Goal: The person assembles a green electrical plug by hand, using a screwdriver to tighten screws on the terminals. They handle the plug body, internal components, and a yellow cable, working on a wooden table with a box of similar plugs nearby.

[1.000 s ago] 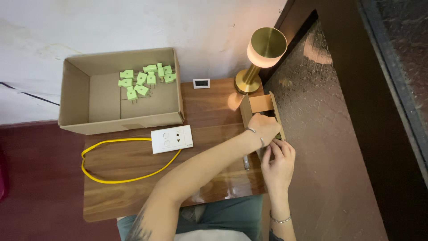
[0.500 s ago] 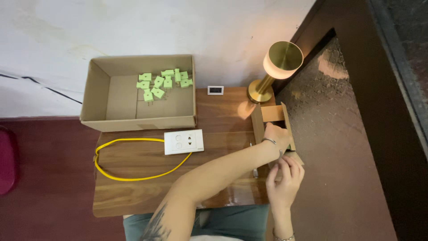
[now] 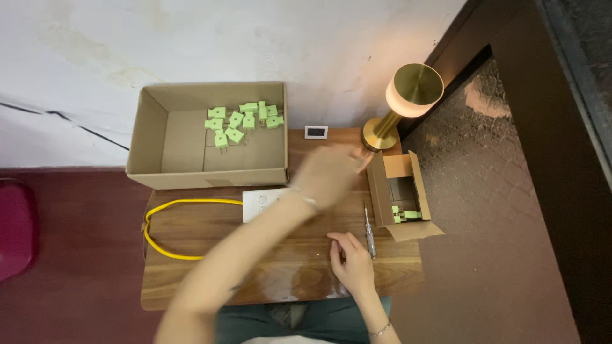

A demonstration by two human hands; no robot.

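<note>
The left hand [image 3: 328, 175] is now moving away from the small open carton [image 3: 401, 191] at the right of the frame, where both hands were busy a moment ago, and it is travelling across the centre toward the big cardboard box [image 3: 207, 178] in the upper left. It is blurred by the motion, so it is not possible to tell how far it is open or whether it is carrying anything. The right hand [image 3: 350, 261] is resting flat on the tabletop [image 3: 255, 280] with fingers spread and nothing in its grasp, just beside a thin screwdriver [image 3: 368, 230]. A few green plugs [image 3: 403, 215] are lying in the small carton, and many more green plugs [image 3: 242, 121] are lying in the big box. This is suggesting that a piece is going from one box to the other.
</note>
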